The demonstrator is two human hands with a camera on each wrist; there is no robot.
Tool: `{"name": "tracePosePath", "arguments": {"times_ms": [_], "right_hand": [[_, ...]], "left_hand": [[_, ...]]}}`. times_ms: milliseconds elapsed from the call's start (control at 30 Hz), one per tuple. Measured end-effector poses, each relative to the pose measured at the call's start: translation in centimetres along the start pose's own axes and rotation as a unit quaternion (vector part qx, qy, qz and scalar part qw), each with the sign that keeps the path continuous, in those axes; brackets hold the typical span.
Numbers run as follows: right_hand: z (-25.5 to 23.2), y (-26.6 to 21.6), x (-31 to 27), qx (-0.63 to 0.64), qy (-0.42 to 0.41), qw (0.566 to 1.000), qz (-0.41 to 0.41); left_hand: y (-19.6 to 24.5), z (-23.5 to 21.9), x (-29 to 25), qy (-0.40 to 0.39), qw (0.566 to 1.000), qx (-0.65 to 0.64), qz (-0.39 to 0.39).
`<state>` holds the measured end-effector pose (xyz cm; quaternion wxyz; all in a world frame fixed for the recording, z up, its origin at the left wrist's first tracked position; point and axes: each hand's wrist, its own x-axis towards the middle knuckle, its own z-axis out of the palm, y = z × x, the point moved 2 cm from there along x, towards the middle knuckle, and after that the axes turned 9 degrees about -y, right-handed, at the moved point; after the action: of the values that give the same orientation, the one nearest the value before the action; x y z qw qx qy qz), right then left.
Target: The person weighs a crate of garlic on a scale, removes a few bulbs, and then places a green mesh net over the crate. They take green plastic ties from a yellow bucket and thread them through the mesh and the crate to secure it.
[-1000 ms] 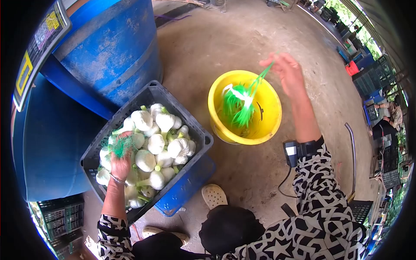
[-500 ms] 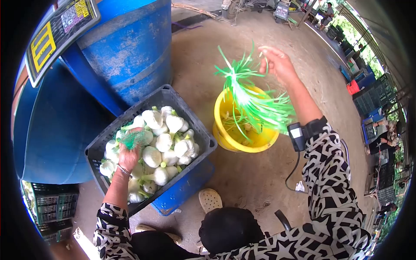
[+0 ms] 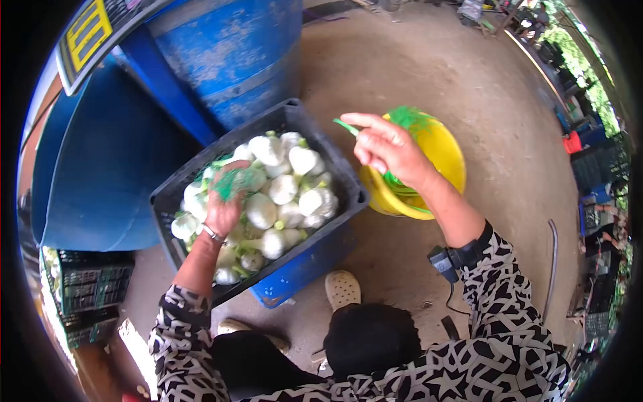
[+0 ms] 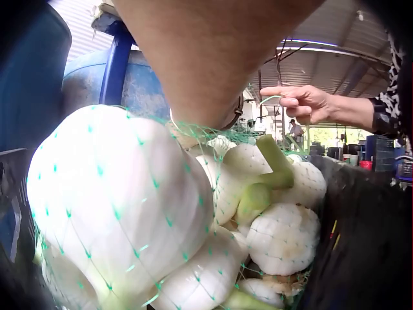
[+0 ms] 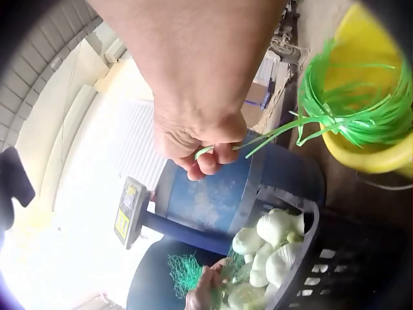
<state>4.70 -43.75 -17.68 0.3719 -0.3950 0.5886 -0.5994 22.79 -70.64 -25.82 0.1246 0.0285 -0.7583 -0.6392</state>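
My left hand (image 3: pixel 226 201) grips the gathered end of a green mesh net (image 3: pixel 236 182) over the garlic heap. In the left wrist view, the net (image 4: pixel 117 213) covers large white garlic bulbs (image 4: pixel 284 239) with short green stems. My right hand (image 3: pixel 395 149) is raised between crate and bucket, pinching a thin green plastic strip (image 3: pixel 345 126) whose end sticks out past the fingers. The right wrist view shows the strip (image 5: pixel 205 152) in the curled fingers and loose strands (image 5: pixel 277 135) running back to a bundle of green strips (image 5: pixel 361 116) at the yellow bucket (image 3: pixel 450 157).
The garlic lies in a black plastic crate (image 3: pixel 335 151) on top of a blue crate (image 3: pixel 295 271). Blue barrels (image 3: pixel 234 60) and a scale display (image 3: pixel 87 37) stand at the left. Stacked crates (image 3: pixel 90 281) are at lower left. A bent metal bar (image 3: pixel 552 261) lies at right.
My right hand has moved left toward the crate with the strip, while the bundle, lifted above the bucket half a second ago, is back low at it. My left hand stays at the net.
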Motion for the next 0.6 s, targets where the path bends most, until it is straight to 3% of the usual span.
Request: {"name": "tracePosePath", "arguments": {"times_ms": [33, 67, 100, 200, 267, 333, 367, 433, 533, 567, 600], "right_hand": [[2.5, 0.5, 0.9, 0.012, -0.027, 1.000, -0.003], [4.3, 1.3, 2.2, -0.007, -0.073, 0.997, -0.013], [5.6, 2.0, 3.6, -0.061, -0.102, 0.993, -0.015], [9.0, 4.6, 8.0, -0.114, -0.153, 0.978, -0.079], [10.3, 4.3, 9.5, -0.260, -0.186, 0.946, -0.054], [12.0, 4.7, 10.2, -0.394, -0.180, 0.896, -0.098], [12.8, 5.4, 10.5, -0.392, -0.178, 0.897, -0.097], [13.8, 5.8, 10.6, -0.408, -0.114, 0.893, -0.155], [13.6, 6.9, 9.6, -0.383, -0.063, 0.908, -0.158], [13.3, 6.9, 9.2, -0.380, -0.060, 0.913, -0.136], [12.9, 5.3, 8.4, -0.407, -0.032, 0.904, -0.123]], "left_hand": [[0.2, 0.0, -0.2, 0.004, 1.000, -0.015, -0.024], [1.0, 0.1, -0.1, -0.003, 0.997, 0.072, -0.001], [-0.1, -0.4, 0.1, -0.017, 0.997, 0.065, 0.026], [-2.9, -1.7, 0.2, -0.035, 0.999, -0.003, 0.001], [-5.5, -2.5, 0.4, -0.018, 0.986, -0.163, -0.041], [-5.1, -1.9, 0.5, 0.032, 0.917, -0.391, -0.078], [-3.7, -1.7, 0.5, -0.020, 0.983, -0.167, -0.067], [-2.6, -1.4, 0.2, -0.081, 0.993, 0.063, -0.051], [-2.2, -1.3, 0.0, 0.000, 0.977, 0.214, 0.018], [-1.7, -0.7, 0.2, 0.015, 0.985, 0.172, 0.026], [-1.2, -0.6, 0.6, -0.003, 0.960, 0.278, 0.040]]}}
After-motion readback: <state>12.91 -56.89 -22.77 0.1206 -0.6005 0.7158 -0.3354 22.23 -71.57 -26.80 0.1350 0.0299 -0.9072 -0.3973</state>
